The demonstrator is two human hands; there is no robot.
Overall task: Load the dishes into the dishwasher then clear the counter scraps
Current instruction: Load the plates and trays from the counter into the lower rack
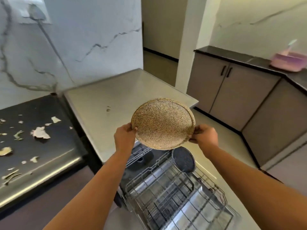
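The dishwasher rack [174,193] stands pulled out, a dark plate [183,159] upright inside. Above it, the speckled plate [162,123] is tilted, held by both extended arms: left hand [125,135] and right hand [205,135] fingers grip its opposite rims. Scraps [40,132] lie on the dark counter [54,146].

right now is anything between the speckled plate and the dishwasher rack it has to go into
Nothing visible does. Left hand and right hand hold the tan speckled plate above the pulled-out rack. A dark plate stands at the rack's far end; the slots nearer look free.
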